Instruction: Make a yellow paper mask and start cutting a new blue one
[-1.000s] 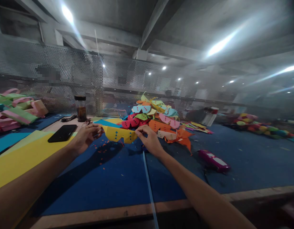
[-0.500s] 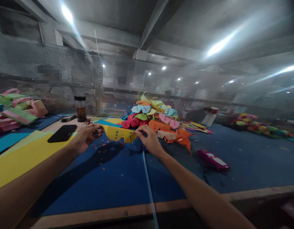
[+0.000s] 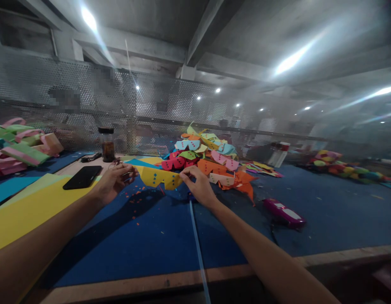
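A yellow paper mask [image 3: 160,179] with small diamond-shaped holes is stretched between my two hands above the blue table. My left hand [image 3: 114,181] pinches its left end, fingers closed on the paper. The right end is pinched between thumb and fingers of my right hand [image 3: 198,184]. Behind the mask rises a heap of colourful cut paper masks [image 3: 211,156], in orange, red, pink, blue and green. Small orange and red paper bits [image 3: 135,202] lie scattered on the table below my left hand.
Yellow sheets [image 3: 33,207] and a black phone [image 3: 83,177] lie left, near a lidded jar [image 3: 108,145]. Folded paper pieces [image 3: 27,147] are at far left. A purple device [image 3: 284,213] sits right. A pale blue strap [image 3: 198,249] crosses the table's front edge [image 3: 151,283].
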`<state>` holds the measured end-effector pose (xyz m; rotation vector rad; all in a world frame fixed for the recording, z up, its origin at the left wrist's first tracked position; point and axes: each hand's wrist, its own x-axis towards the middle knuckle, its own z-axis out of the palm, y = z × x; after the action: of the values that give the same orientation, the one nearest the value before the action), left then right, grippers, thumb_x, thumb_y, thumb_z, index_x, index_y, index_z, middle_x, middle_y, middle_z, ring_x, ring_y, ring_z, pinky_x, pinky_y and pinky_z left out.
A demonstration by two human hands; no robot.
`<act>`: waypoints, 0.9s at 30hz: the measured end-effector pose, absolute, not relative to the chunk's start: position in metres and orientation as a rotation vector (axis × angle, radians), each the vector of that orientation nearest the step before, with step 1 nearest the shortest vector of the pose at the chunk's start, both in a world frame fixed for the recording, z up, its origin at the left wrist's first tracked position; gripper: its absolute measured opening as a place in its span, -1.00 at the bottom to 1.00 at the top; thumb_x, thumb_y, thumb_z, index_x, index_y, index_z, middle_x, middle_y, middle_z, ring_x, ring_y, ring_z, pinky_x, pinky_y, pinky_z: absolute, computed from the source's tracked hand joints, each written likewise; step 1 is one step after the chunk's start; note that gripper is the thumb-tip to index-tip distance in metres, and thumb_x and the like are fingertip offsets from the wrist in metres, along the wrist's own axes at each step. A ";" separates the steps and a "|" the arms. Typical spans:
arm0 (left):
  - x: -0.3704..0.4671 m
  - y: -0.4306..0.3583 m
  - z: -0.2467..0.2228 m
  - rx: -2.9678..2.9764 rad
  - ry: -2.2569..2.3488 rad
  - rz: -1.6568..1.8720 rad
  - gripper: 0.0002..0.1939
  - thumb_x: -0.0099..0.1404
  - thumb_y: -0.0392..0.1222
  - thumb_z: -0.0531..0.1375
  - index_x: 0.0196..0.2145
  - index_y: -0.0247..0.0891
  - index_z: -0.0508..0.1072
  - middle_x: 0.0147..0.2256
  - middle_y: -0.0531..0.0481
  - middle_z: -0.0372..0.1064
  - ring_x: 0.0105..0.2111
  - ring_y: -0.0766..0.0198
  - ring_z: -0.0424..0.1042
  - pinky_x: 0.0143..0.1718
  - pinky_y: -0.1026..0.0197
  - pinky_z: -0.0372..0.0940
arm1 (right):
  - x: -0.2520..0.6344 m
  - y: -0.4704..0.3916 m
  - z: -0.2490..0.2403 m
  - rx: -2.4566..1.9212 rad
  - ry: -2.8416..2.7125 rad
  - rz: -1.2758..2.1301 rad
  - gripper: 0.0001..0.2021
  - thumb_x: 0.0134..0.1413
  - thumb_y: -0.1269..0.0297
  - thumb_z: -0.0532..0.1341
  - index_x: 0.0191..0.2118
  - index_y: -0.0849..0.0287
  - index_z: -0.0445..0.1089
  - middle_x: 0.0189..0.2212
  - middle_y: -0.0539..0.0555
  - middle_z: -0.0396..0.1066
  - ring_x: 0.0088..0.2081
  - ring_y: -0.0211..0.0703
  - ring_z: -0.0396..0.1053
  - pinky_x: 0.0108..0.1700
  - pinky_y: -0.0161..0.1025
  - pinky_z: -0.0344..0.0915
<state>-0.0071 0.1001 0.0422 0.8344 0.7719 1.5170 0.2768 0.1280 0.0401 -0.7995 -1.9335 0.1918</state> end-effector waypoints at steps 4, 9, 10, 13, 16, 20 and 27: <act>-0.009 0.103 0.040 0.848 0.800 1.523 -0.93 0.23 -0.44 0.22 -0.36 -0.33 0.48 -0.44 -0.02 0.45 -0.44 0.33 0.49 -0.39 0.35 0.42 | 0.276 0.127 0.040 -0.793 -1.936 0.199 -0.85 0.25 0.25 0.16 -0.32 0.14 0.40 -0.31 0.08 0.40 -0.23 -0.12 0.37 -0.13 -0.18 0.30; -0.011 0.107 0.035 0.887 0.830 1.517 -0.91 0.19 -0.43 0.27 -0.44 -0.34 0.46 -0.48 0.00 0.43 -0.48 0.37 0.46 -0.41 0.38 0.38 | 0.276 0.127 0.040 -0.779 -1.950 0.214 -0.87 0.25 0.27 0.17 -0.30 0.15 0.42 -0.30 0.08 0.41 -0.24 -0.13 0.37 -0.15 -0.18 0.31; -0.011 0.108 0.034 0.898 0.839 1.516 -0.90 0.18 -0.42 0.28 -0.46 -0.34 0.45 -0.49 0.01 0.43 -0.49 0.37 0.45 -0.42 0.39 0.37 | 0.276 0.127 0.040 -0.773 -1.953 0.218 -0.87 0.25 0.28 0.17 -0.30 0.16 0.42 -0.30 0.09 0.41 -0.24 -0.13 0.38 -0.15 -0.18 0.31; -0.011 0.107 0.033 0.934 0.862 1.503 -0.87 0.15 -0.37 0.32 -0.51 -0.35 0.45 -0.53 0.03 0.40 -0.51 0.38 0.42 -0.46 0.40 0.35 | 0.275 0.125 0.040 -0.751 -1.963 0.227 -0.88 0.24 0.28 0.18 -0.30 0.16 0.42 -0.30 0.09 0.41 -0.22 -0.12 0.39 -0.12 -0.17 0.32; -0.010 0.105 0.034 0.960 0.875 1.489 -0.84 0.10 -0.34 0.36 -0.53 -0.35 0.44 -0.55 0.05 0.37 -0.52 0.38 0.40 -0.47 0.40 0.34 | 0.273 0.124 0.041 -0.734 -1.970 0.232 -0.88 0.24 0.29 0.17 -0.31 0.15 0.41 -0.30 0.09 0.40 -0.21 -0.12 0.39 -0.10 -0.18 0.32; -0.009 0.105 0.034 0.967 0.882 1.493 -0.83 0.08 -0.31 0.39 -0.52 -0.35 0.45 -0.53 0.05 0.40 -0.52 0.40 0.39 -0.47 0.41 0.33 | 0.273 0.123 0.041 -0.734 -1.970 0.235 -0.89 0.24 0.30 0.17 -0.30 0.15 0.41 -0.29 0.08 0.40 -0.21 -0.13 0.39 -0.10 -0.19 0.32; -0.011 0.109 0.029 0.947 0.911 1.475 -0.84 0.19 -0.31 0.33 -0.23 -0.34 0.56 -0.42 -0.03 0.50 -0.48 0.36 0.46 -0.44 0.38 0.38 | 0.275 0.126 0.040 -0.780 -1.951 0.220 -0.88 0.24 0.30 0.17 -0.31 0.15 0.42 -0.30 0.08 0.40 -0.23 -0.13 0.39 -0.13 -0.19 0.32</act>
<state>-0.0113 0.1090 0.0290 0.9472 0.9107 1.4753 0.2746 0.1260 0.0397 -0.7801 -1.9510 0.2204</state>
